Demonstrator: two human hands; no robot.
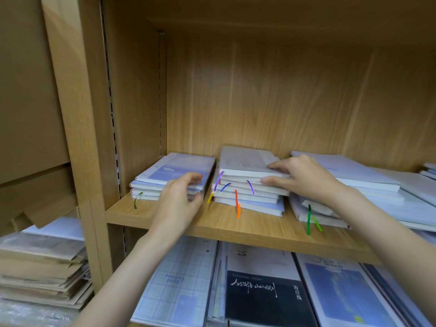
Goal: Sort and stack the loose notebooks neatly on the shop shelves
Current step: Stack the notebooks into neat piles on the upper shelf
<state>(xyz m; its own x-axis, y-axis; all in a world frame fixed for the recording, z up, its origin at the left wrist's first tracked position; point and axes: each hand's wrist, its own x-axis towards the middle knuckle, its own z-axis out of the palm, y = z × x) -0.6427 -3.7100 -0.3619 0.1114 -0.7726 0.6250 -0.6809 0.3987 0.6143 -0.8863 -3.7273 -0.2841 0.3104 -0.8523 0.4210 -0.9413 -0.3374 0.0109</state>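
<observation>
left hand curled round right end of left notebook stack | right hand pinching top books of uneven middle stack on shelf | advice: press both ends, square edges, tuck ribbon markers

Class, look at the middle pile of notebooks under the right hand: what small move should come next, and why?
Probably the right hand should nudge the top books of the middle pile to the left, since they overhang the lower ones on the right. The left hand holds the left pile.
</observation>
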